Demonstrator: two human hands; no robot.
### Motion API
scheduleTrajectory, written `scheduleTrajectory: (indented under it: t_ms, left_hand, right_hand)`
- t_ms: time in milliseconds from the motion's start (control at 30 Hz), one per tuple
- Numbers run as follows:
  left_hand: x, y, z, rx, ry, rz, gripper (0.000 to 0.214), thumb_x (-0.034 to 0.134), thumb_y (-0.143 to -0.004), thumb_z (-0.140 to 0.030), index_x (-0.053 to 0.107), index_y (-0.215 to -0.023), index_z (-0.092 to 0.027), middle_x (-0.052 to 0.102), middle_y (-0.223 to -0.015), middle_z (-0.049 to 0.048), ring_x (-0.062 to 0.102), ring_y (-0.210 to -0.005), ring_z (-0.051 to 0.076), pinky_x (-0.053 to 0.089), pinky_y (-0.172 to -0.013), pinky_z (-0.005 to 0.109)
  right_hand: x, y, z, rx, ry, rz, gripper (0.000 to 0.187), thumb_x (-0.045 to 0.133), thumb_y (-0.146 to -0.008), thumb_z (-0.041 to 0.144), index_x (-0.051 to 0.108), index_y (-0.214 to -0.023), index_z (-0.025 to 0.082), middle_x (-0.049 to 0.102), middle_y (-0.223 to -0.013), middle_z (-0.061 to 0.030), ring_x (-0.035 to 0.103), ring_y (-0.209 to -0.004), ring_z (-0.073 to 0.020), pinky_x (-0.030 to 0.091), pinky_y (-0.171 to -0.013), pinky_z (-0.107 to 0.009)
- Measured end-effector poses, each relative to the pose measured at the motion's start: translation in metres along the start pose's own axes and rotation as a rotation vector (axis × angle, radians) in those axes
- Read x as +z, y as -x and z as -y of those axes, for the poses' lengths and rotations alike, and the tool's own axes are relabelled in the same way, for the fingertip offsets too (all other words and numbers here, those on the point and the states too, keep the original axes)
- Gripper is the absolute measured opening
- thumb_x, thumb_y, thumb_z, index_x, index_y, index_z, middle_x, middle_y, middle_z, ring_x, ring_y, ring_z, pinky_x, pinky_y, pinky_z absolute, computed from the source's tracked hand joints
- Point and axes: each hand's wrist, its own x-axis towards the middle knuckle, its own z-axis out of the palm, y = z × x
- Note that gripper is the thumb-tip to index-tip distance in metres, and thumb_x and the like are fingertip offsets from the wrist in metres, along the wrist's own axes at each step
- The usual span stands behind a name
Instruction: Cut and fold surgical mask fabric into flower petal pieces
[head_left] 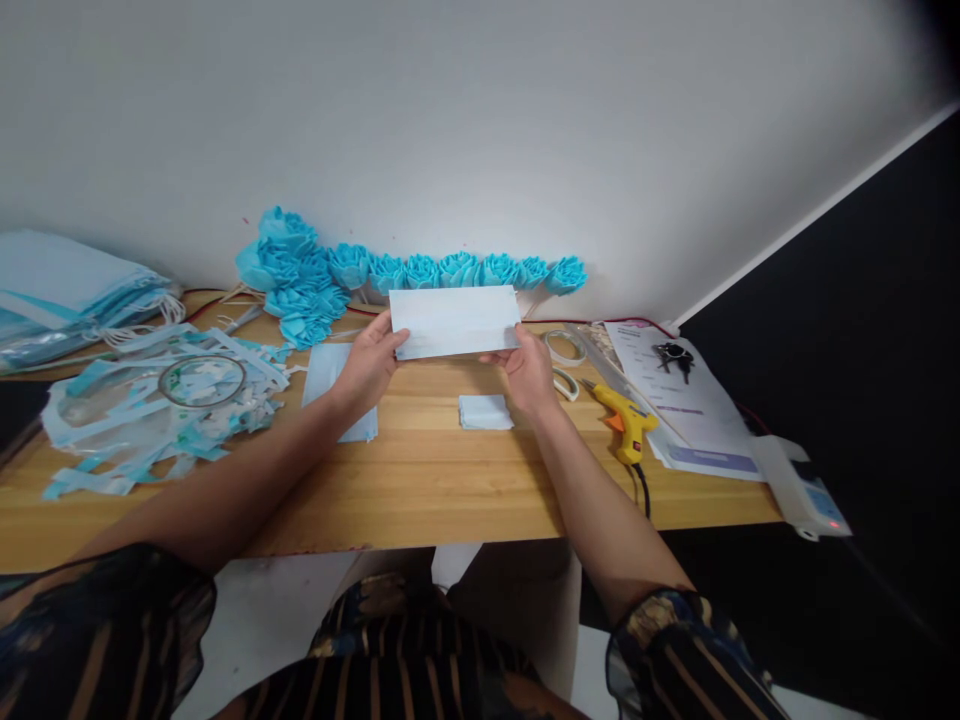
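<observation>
A: How many hands are in view, and what do they hold?

B: 2, both the person's own. The left hand pinches the left edge of 1 pale sheet, thumb on its front. The right hand grips the lower right corner the same way. The sheet is held up flat above the far half of the table, in front of the flowers.

A: How many flowers?

B: 7 blue ones sit in a row along the wall. The clump at the row's left end is too bunched to count.

A: And under the hands?

B: 1 small folded stack lies just below the right hand. 1 flat piece lies partly under the left wrist.

A: To the right?

B: 1 yellow glue gun, 1 tape roll and 1 bunch of keys on some papers.

A: To the left?

B: 1 heap of scraps with 1 ring on top.
</observation>
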Motion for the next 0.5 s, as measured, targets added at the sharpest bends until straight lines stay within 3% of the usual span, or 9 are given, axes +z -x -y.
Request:
scheduleTrajectory:
  t_ms: [200,333,500]
  left_hand:
    - [0.004,0.001,-0.001,-0.051,0.041,0.047,0.053,0.067,-0.080,-0.028,0.062,-0.131,-0.014,0.074,-0.124,0.0121,0.066,-0.122,0.031,0.054,-0.103,0.044]
    - [0.003,-0.003,-0.004,-0.156,0.152,0.108,0.059,0.048,-0.093,-0.056,0.063,-0.132,-0.014,0.075,-0.121,0.0129,0.068,-0.119,0.034,0.055,-0.101,0.048]
    - [-0.010,-0.008,-0.003,-0.313,0.185,0.244,0.086,0.034,-0.087,-0.082,0.068,-0.126,-0.014,0.078,-0.110,0.0149,0.072,-0.110,0.036,0.056,-0.098,0.046]
  right_hand:
    - [-0.003,0.000,-0.003,-0.001,0.041,-0.099,0.036,0.081,-0.070,0.049,0.071,-0.089,0.021,0.078,-0.087,-0.0005,0.072,-0.082,-0.0199,0.060,-0.075,-0.033]
    - [-0.003,0.001,-0.003,-0.009,0.065,-0.101,0.034,0.082,-0.069,0.048,0.072,-0.088,0.021,0.077,-0.086,0.0007,0.070,-0.080,-0.0179,0.057,-0.078,-0.031]
    - [-0.002,0.002,-0.003,-0.012,0.096,-0.057,0.039,0.084,-0.066,0.049,0.075,-0.091,0.021,0.077,-0.087,0.0004,0.067,-0.078,-0.0170,0.054,-0.075,-0.029]
